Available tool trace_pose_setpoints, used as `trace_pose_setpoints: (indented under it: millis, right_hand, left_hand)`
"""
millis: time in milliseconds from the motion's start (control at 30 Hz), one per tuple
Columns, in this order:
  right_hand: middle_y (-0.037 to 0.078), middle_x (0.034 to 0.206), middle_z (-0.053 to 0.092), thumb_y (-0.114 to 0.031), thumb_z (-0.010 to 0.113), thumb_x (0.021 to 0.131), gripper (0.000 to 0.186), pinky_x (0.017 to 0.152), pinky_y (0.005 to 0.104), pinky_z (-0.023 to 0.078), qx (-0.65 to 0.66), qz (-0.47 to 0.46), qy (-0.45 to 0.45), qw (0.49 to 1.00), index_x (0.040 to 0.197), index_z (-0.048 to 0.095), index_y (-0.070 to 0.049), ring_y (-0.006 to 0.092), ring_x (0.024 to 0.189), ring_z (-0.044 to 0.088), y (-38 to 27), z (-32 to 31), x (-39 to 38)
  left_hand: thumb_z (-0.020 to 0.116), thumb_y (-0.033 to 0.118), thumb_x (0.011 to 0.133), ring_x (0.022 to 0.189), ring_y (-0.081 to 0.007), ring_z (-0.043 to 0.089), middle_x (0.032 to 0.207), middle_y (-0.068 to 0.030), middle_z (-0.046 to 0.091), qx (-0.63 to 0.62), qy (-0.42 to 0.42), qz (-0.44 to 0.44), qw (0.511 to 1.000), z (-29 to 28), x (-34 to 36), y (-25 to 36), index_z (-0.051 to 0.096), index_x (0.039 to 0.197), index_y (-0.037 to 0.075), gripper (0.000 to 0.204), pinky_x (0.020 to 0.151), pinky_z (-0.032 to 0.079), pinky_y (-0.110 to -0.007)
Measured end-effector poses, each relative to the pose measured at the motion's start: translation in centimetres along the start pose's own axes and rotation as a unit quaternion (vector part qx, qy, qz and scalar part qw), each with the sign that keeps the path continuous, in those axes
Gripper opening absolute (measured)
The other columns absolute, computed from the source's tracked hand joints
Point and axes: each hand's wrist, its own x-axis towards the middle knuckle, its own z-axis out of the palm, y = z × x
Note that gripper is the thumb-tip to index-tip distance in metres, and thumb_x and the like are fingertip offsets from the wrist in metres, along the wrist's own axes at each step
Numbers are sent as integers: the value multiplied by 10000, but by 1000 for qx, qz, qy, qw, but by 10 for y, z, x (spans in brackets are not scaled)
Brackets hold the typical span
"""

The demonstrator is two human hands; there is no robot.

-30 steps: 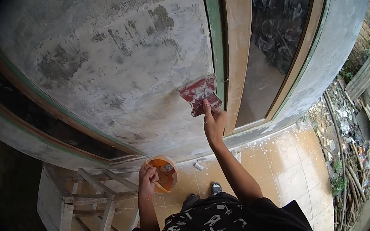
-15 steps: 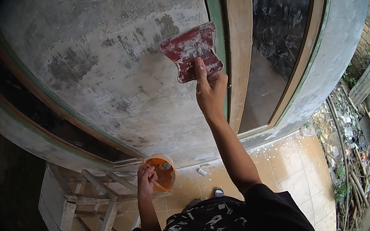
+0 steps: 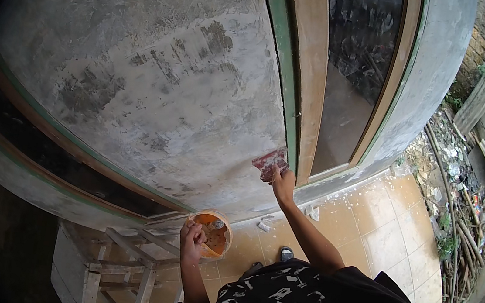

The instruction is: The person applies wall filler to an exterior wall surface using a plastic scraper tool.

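My right hand (image 3: 283, 183) grips a red, putty-smeared spreader (image 3: 269, 165) held at the lower right of the patchy grey plastered wall (image 3: 160, 79), beside the green edge (image 3: 287, 90) of a wooden frame. Lower and further left, my left hand (image 3: 193, 236) is closed on an orange bucket (image 3: 215, 247) at its rim or handle. Inside the bucket sits a small pale object (image 3: 216, 225), too small to make out.
A dark glass pane (image 3: 359, 56) in a wooden frame stands at the right, another runs along the left. A slatted wooden stand (image 3: 145, 286) is at lower left. Speckled yellow floor tiles (image 3: 362, 222) lie below my sandalled feet (image 3: 286, 253). Branches and rubbish (image 3: 460, 217) line the right.
My right hand and spreader went up the wall, then came down to below where they were a second ago. My left hand with the bucket has shifted little.
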Motion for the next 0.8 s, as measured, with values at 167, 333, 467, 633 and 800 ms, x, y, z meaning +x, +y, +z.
trace_pose_setpoints:
  millis: [167, 333, 467, 633, 800]
  right_hand:
    - [130, 495, 584, -199, 521, 916, 445, 463, 320, 449, 248, -85, -19, 965, 571, 595, 73, 161, 457, 589, -140, -6, 40]
    - [68, 505, 578, -261, 555, 934, 456, 454, 274, 447, 134, -292, -31, 946, 618, 620, 62, 114, 469, 571, -298, -49, 35]
    - [48, 465, 536, -280, 584, 921, 473, 420, 277, 414, 390, -334, -50, 857, 580, 608, 47, 101, 428, 525, -333, -24, 64]
    - [46, 488, 554, -270, 591, 916, 462, 424, 286, 438, 300, -217, 12, 929, 586, 607, 53, 110, 445, 549, -219, 5, 76]
    - [102, 616, 613, -222, 564, 922, 351, 468, 296, 526, 220, -131, 17, 967, 735, 600, 73, 169, 509, 624, -102, -1, 15]
  left_hand:
    - [610, 69, 793, 477, -64, 336, 619, 35, 336, -32, -13, 8, 999, -1, 10, -6, 382, 856, 131, 245, 433, 288, -207]
    - [628, 71, 787, 478, -61, 340, 619, 38, 327, -19, -1, 13, 1000, 1, 7, 1, 406, 868, 121, 241, 433, 295, -209]
    - [599, 93, 818, 456, -65, 343, 591, 56, 334, -7, -19, 28, 999, 6, 11, 2, 462, 777, 115, 145, 455, 284, -220]
    - [595, 99, 821, 457, -63, 344, 591, 54, 335, -12, -14, 26, 999, 4, 9, 4, 438, 759, 122, 170, 447, 277, -220]
    - [611, 71, 795, 460, -59, 343, 597, 46, 329, -28, -26, 17, 999, -2, 11, 2, 409, 824, 125, 211, 430, 299, -200]
